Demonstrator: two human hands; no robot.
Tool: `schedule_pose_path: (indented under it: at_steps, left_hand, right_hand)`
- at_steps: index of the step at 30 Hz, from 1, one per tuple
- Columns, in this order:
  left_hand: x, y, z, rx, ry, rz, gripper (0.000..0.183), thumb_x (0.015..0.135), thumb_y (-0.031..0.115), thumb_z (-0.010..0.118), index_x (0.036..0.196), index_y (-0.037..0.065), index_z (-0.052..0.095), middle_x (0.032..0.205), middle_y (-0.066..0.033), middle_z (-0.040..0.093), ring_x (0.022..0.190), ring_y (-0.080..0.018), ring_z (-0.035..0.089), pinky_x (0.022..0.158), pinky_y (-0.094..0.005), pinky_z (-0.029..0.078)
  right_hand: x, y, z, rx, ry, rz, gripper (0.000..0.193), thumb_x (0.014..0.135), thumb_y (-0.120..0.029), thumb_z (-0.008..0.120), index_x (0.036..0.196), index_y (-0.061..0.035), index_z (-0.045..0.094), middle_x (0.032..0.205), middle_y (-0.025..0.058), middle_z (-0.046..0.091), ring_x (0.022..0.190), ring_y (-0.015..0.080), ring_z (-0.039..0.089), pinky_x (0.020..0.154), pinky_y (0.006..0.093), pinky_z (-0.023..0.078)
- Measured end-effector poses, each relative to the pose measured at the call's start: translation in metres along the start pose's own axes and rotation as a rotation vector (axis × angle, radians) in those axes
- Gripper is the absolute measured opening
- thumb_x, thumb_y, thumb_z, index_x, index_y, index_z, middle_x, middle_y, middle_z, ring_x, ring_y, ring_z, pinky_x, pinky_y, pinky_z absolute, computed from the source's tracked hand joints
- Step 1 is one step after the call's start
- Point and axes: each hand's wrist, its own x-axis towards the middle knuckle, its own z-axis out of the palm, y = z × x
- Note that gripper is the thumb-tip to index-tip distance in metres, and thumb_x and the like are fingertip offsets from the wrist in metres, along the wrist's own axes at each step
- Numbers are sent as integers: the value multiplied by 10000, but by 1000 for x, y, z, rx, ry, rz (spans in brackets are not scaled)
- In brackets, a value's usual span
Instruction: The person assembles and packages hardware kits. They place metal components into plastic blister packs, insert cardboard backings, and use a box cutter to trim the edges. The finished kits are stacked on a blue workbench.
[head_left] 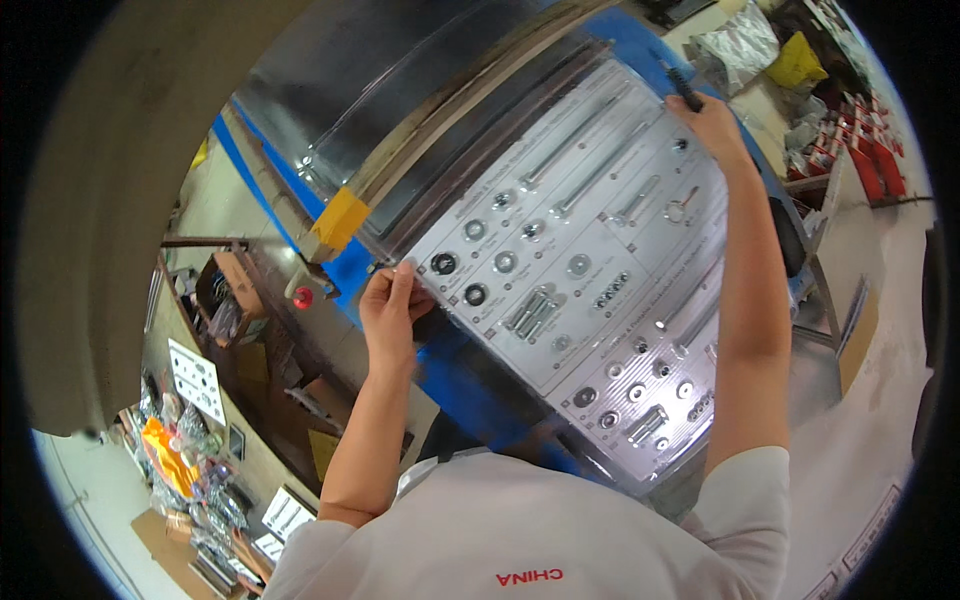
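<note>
In front of me lies a large white printed card, tilted across the blue machine, with metal parts such as rods, rings and washers set out on it under shiny clear plastic film. My left hand pinches the card's left edge between thumb and fingers. At the far right edge, my right hand is closed on the card's border, its fingertips partly hidden. Just beyond those fingers is a black ribbed piece, and I cannot tell whether the hand touches it.
A long bar with yellow tape crosses behind the card, beside a dark film-covered surface. On the left, a bench holds plastic-wrapped goods. Red boxes and a silver bag stand at the far right.
</note>
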Motion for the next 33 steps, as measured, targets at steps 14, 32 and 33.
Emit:
schedule_pose_path:
  at_steps: [14, 32, 33]
  left_hand:
    - [3, 2, 0, 49, -114, -72, 239, 1049, 271, 675, 945, 58, 647, 873, -52, 713, 769, -152, 709, 716, -294, 600]
    - [5, 111, -93, 656, 246, 667, 567, 1127, 384, 419, 880, -21, 730, 857, -145, 755, 954, -268, 717, 936, -461, 517]
    - [16, 106, -95, 716, 248, 669, 568, 1122, 385, 427, 868, -23, 730, 835, -143, 750, 934, -267, 717, 928, -462, 515]
  right_hand:
    - [11, 25, -7, 210, 48, -43, 436, 938, -503, 763, 926, -68, 735, 714, 26, 581, 680, 163, 540, 663, 364, 429]
    - [-145, -242, 83, -37, 110, -420, 394, 1072, -374, 530, 1366, -113, 556, 807, 191, 735, 749, 411, 729, 673, 543, 575]
    - [-145, -245, 90, -66, 100, -381, 386, 1070, -378, 533, 1363, -127, 557, 802, 193, 733, 751, 409, 731, 663, 553, 570]
